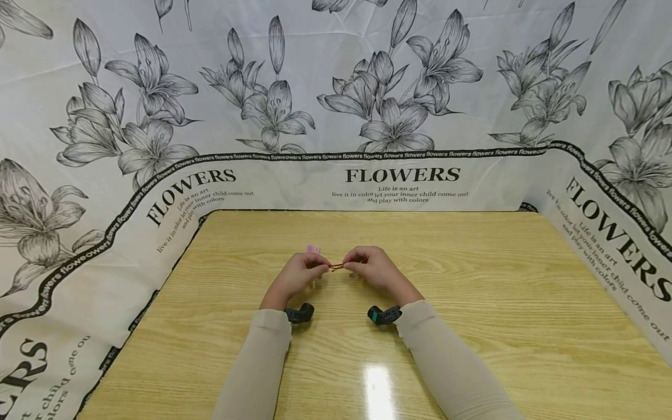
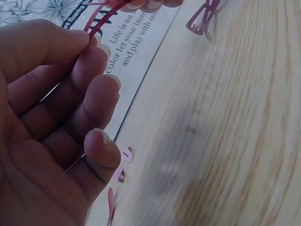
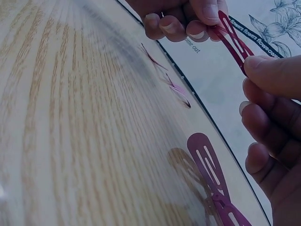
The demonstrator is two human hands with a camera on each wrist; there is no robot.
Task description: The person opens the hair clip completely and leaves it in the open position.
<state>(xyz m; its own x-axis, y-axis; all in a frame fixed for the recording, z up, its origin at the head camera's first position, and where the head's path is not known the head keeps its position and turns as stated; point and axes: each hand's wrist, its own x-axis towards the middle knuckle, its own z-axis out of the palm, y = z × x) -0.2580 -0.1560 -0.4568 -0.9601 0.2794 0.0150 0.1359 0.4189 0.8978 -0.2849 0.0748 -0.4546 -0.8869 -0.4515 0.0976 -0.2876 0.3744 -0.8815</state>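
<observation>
Between both hands is a red snap hair clip [image 1: 337, 266], held above the table. My left hand [image 1: 300, 273] pinches one end of it between thumb and index finger. At the clip's other end, the thumb and index finger of my right hand [image 1: 377, 269] pinch it. In the right wrist view the red hair clip [image 3: 240, 43] shows long narrow metal strips that stand apart. The remaining fingers of both hands are bent and hold nothing. A purple hair clip [image 3: 207, 160] appears below the right hand, overlapping a magenta part [image 3: 233, 214], with its shadow on the wood.
Pink hair clips [image 2: 127, 154] and a red hair clip [image 2: 111, 205] lie on the wooden table [image 1: 499, 280] beyond the left hand. A flower-printed cloth [image 1: 294, 186] stands round the table's back and sides. Dark bands [image 1: 300, 314] sit at both wrists.
</observation>
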